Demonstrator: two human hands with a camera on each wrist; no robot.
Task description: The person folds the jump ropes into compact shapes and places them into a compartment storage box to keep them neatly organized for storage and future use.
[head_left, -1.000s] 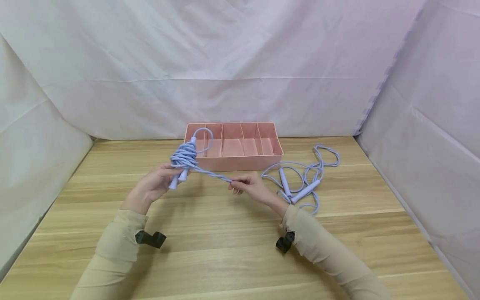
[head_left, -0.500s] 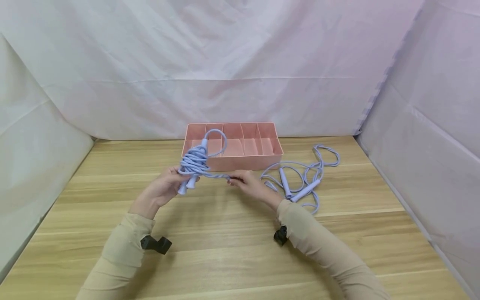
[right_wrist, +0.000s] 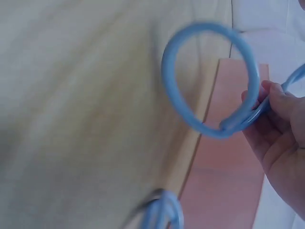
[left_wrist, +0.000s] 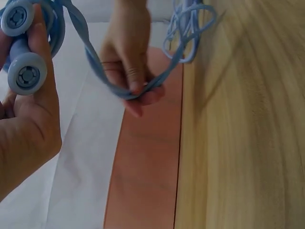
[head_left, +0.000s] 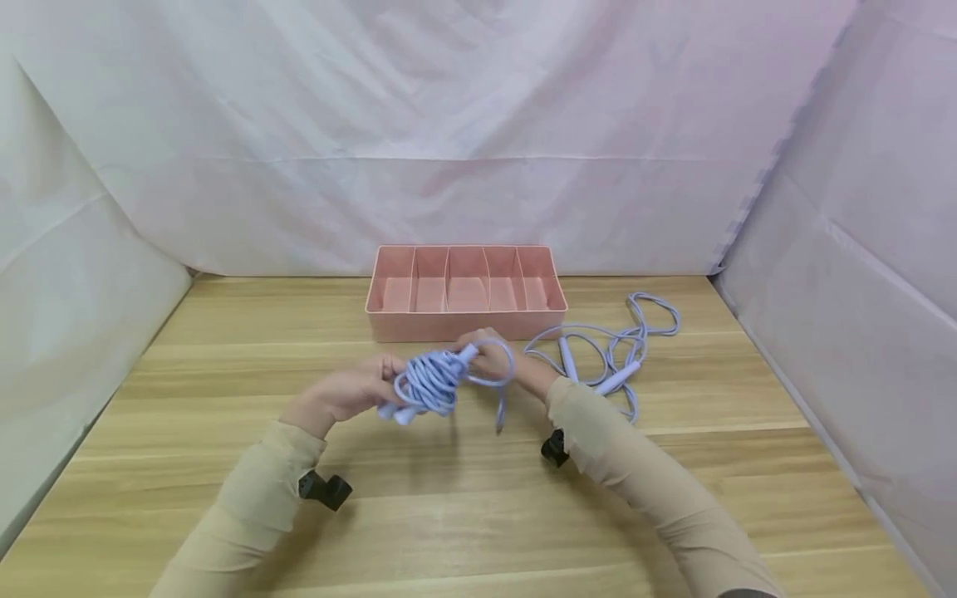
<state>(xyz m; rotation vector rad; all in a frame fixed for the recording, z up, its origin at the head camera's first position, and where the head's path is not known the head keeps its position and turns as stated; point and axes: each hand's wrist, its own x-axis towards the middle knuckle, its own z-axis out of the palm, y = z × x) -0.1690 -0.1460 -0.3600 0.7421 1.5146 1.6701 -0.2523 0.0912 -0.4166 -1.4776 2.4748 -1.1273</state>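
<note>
A light-blue jump rope [head_left: 432, 384] is wound in tight coils around its own two handles above the table. My left hand [head_left: 347, 394] grips this bundle; the round handle ends [left_wrist: 27, 78] poke out past the thumb in the left wrist view. Behind the bundle in the head view, my right hand [head_left: 495, 363] is partly covered by it and by a loop at the upper handle. Thumb and fingers of that hand pinch the doubled, twisted cord [left_wrist: 95, 59] in the left wrist view. A curled loop of cord [right_wrist: 170, 90] sticks out beyond the fingertips in the right wrist view.
Behind the hands stands a pink organizer box [head_left: 467, 326] with several compartments. A second light-blue jump rope [head_left: 611, 378] lies loosely tangled on the right of the wooden table [head_left: 449, 523], partly behind the right forearm. White cloth [head_left: 463, 124] hangs at the back and sides.
My left hand has brought the wound bundle to the right and lower, away from in front of the box. The right hand has gone from beside the bundle to behind it, still holding the cord.
</note>
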